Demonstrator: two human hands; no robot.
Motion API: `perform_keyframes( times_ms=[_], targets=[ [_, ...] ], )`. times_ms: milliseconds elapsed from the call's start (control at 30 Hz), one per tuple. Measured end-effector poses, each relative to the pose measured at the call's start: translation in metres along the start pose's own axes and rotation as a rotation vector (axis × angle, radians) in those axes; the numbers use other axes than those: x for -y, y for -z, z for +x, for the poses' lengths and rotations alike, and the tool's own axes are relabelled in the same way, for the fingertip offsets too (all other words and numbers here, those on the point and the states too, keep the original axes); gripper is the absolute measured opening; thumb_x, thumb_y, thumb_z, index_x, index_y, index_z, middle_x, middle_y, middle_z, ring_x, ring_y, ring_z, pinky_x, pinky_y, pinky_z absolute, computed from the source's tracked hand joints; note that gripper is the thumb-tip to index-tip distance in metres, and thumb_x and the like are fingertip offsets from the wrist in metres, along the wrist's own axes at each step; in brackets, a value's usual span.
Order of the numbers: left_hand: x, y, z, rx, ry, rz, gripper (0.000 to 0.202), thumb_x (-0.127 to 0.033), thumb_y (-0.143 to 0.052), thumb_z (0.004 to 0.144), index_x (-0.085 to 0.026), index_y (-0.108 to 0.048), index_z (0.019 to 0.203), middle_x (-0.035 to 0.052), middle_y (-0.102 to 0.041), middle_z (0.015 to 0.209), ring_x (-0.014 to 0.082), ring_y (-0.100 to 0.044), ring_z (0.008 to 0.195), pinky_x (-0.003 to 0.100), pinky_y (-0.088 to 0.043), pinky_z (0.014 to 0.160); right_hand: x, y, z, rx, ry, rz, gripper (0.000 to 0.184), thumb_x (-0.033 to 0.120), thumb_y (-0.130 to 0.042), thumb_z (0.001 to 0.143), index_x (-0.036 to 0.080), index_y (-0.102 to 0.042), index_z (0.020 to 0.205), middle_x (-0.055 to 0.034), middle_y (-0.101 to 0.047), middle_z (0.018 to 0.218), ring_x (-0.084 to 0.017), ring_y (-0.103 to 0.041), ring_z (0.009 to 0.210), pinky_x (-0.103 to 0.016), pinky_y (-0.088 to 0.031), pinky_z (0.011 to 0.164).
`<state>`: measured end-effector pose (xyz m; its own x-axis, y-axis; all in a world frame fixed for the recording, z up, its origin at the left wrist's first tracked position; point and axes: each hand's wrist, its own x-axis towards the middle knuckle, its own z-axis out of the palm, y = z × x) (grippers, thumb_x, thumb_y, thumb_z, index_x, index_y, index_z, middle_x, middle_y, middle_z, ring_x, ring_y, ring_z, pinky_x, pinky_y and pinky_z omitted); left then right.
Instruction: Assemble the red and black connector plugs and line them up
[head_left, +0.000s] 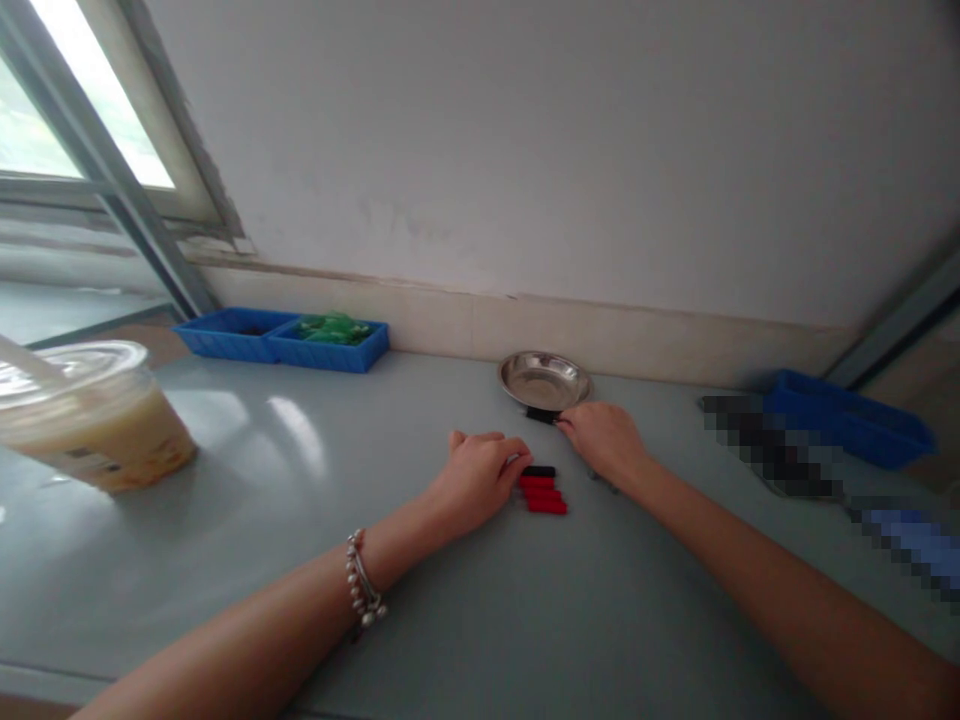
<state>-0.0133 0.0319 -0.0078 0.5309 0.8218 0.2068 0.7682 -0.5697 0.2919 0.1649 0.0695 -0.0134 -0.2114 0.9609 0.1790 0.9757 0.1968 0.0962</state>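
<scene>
My left hand (480,482) rests on the table with its fingers curled and closed, the tips at the left end of a short row of small pieces. The row has a black cylinder-like piece (538,471) at the back and several red cylinder-like pieces (546,506) in front of it. Anything between the left fingertips is too small to make out. My right hand (606,440) is closed in a pinch at the right end of another small black piece (541,414), by the front rim of a round shiny metal dish (546,378). Some small thin grey items (604,483) lie partly hidden under the right hand.
A blue two-part tray (330,357) stands against the wall at the left, with green material (334,328) in one part. A lidded drink cup (97,425) stands at the left. Another blue tray (847,420) and blurred-out items (780,450) lie at the right.
</scene>
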Motion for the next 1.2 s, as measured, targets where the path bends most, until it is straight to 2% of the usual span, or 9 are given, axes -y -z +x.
perform_keyframes(
  times_ms=[233,433,500,600,700,867,1000,1100,1200],
  targets=[
    [0.001,-0.002,0.000,-0.022,0.012,0.004,0.023,-0.028,-0.036,0.088,-0.020,-0.058,0.087,0.0016,-0.059,0.076,0.0175,-0.054,0.070,0.033,-0.029,0.069,0.002,-0.001,0.000,-0.014,0.039,0.025,0.026,0.028,-0.044,0.083,0.017,-0.066,0.092,-0.0117,-0.067,0.084,-0.024,-0.062,0.079,-0.031,-0.045,0.064],
    [0.005,-0.005,-0.001,-0.222,0.057,0.039,0.027,-0.028,-0.044,0.085,-0.026,-0.048,0.111,0.0052,-0.050,0.101,0.0198,-0.052,0.084,0.034,-0.029,0.072,0.000,0.014,-0.012,-0.019,0.110,0.112,0.020,0.029,-0.051,0.080,0.022,-0.066,0.092,-0.0052,-0.067,0.083,-0.020,-0.061,0.080,-0.028,-0.043,0.066],
    [0.006,-0.004,0.000,-0.246,0.053,0.055,0.029,-0.029,-0.047,0.084,-0.028,-0.046,0.113,0.0052,-0.050,0.105,0.0203,-0.051,0.087,0.034,-0.028,0.073,-0.001,0.021,-0.021,-0.036,0.155,0.201,0.020,0.029,-0.052,0.079,0.021,-0.065,0.091,-0.0043,-0.067,0.080,-0.018,-0.060,0.075,-0.027,-0.042,0.067],
    [0.004,-0.003,0.000,-0.204,0.015,0.046,0.021,-0.028,-0.046,0.085,-0.027,-0.051,0.106,0.0024,-0.057,0.097,0.0199,-0.052,0.087,0.033,-0.026,0.071,-0.003,0.024,-0.034,-0.101,0.214,0.385,0.016,0.024,-0.054,0.077,0.018,-0.066,0.086,-0.0039,-0.064,0.073,-0.014,-0.057,0.067,-0.026,-0.041,0.066],
    [0.002,-0.001,0.000,-0.170,-0.005,0.037,0.017,-0.027,-0.043,0.087,-0.024,-0.056,0.098,0.0006,-0.062,0.080,0.0185,-0.054,0.080,0.032,-0.025,0.069,-0.004,0.022,-0.043,-0.154,0.170,0.588,0.013,0.023,-0.054,0.076,0.017,-0.065,0.080,-0.0020,-0.062,0.068,-0.011,-0.051,0.058,-0.023,-0.038,0.058],
    [-0.002,0.001,-0.001,-0.199,-0.021,0.034,0.021,-0.029,-0.040,0.088,-0.021,-0.059,0.095,0.0017,-0.062,0.071,0.0172,-0.054,0.071,0.032,-0.025,0.068,-0.001,0.017,-0.046,-0.073,0.040,0.914,0.026,0.036,-0.048,0.079,0.015,-0.062,0.076,-0.0008,-0.059,0.060,-0.008,-0.045,0.048,-0.020,-0.032,0.046],
    [-0.006,0.002,-0.002,-0.202,-0.032,0.014,0.022,-0.027,-0.039,0.088,-0.020,-0.059,0.094,0.0016,-0.062,0.070,0.0172,-0.053,0.070,0.031,-0.025,0.068,0.000,0.016,-0.047,-0.013,0.066,0.972,0.036,0.039,-0.040,0.082,0.014,-0.056,0.061,0.0002,-0.055,0.053,-0.008,-0.043,0.047,-0.020,-0.031,0.046],
    [-0.009,0.002,-0.003,-0.174,-0.020,0.019,0.024,-0.028,-0.037,0.088,-0.019,-0.059,0.091,0.0016,-0.060,0.068,0.0169,-0.052,0.069,0.031,-0.025,0.068,-0.001,0.016,-0.049,-0.076,0.115,0.925,0.034,0.037,-0.041,0.082,0.015,-0.053,0.059,0.0010,-0.053,0.053,-0.008,-0.044,0.049,-0.020,-0.031,0.049],
    [-0.011,0.003,-0.003,-0.140,-0.005,0.030,0.027,-0.028,-0.034,0.089,-0.018,-0.059,0.085,0.0017,-0.058,0.067,0.0163,-0.051,0.066,0.030,-0.026,0.067,-0.003,0.016,-0.051,-0.158,0.132,0.817,0.029,0.038,-0.043,0.081,0.017,-0.057,0.068,0.0015,-0.053,0.055,-0.009,-0.045,0.051,-0.020,-0.032,0.051]
  ],
)
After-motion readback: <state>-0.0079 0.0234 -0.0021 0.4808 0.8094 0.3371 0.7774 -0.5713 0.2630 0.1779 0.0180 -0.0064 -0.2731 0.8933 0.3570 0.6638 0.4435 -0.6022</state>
